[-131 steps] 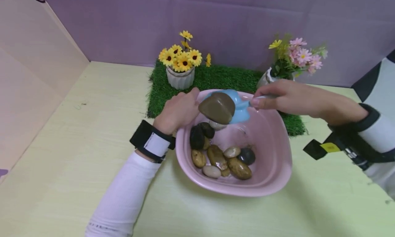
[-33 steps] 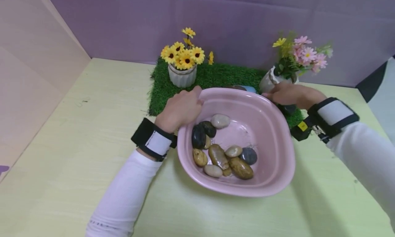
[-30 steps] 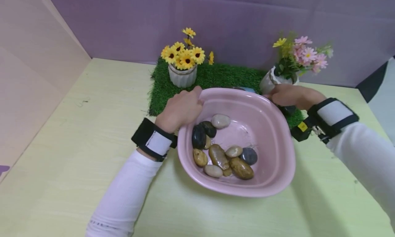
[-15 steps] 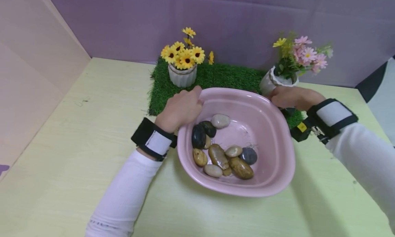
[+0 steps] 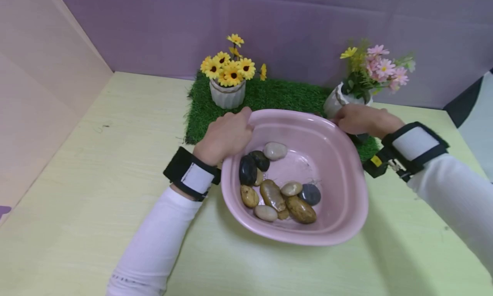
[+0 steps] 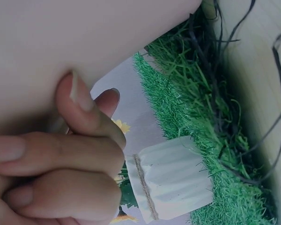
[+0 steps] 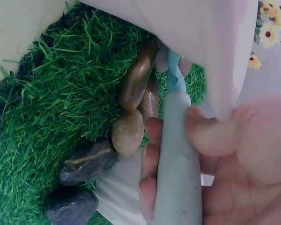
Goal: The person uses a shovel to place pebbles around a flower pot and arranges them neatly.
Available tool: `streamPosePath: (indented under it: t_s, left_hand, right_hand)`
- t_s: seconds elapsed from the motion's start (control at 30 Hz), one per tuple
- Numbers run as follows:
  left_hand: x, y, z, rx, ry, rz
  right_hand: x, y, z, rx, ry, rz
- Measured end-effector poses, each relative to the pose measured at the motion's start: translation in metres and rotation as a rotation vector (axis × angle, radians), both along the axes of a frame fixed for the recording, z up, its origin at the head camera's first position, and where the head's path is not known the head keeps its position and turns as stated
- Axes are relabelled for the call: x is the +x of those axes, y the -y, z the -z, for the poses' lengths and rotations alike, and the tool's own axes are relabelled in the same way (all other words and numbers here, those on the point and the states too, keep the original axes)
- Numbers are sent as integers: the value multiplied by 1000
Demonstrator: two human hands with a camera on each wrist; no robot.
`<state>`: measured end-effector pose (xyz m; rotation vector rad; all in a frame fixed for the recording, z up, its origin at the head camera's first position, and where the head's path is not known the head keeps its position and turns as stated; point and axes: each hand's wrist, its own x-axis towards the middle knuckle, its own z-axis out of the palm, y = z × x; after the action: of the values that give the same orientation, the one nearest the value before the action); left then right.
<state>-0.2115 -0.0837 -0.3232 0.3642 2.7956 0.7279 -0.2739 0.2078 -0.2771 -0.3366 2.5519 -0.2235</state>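
Note:
A pink basin [image 5: 294, 238] holds several wet stones, among them a dark stone [image 5: 248, 170] and a brown one [image 5: 301, 209]. The left hand [image 5: 225, 135] grips the basin's upper left rim; in the left wrist view its curled fingers [image 6: 61, 154] lie against the pink wall. Behind the basin's upper right rim is the right hand [image 5: 363, 118]. In the right wrist view this hand holds a pale grey-green handle [image 7: 178, 164] with a light blue part [image 7: 176, 77] beyond it, low over the grass; the tool's far end is hidden.
Several stones, one tan [image 7: 127, 132] and one black [image 7: 71, 205], lie on the artificial grass mat [image 5: 286, 95] behind the basin. Two flower pots stand there: a white pot with yellow flowers [image 5: 227, 95] at left, one with pink flowers [image 5: 385, 68] beside the right hand.
Since the earliest frame, the right hand has moved from over the basin to behind its rim. The brown stone carried on the blue tool is no longer visible over the basin. The left hand stays put.

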Motion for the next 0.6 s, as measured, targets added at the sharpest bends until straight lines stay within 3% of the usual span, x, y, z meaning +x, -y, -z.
streamPosePath:
  t_s: [0.17,0.37,0.6]
  left_hand:
    - [0,1,0,1,1,2]
    - [0,2,2,2,-3,6]
    - [0,2,1,-4,-4,13]
  right_hand:
    - [3,8,-5,148,-92,3]
    - [7,14,-7,189,-125,20]
    - [4,15,-19,303,-183,31]
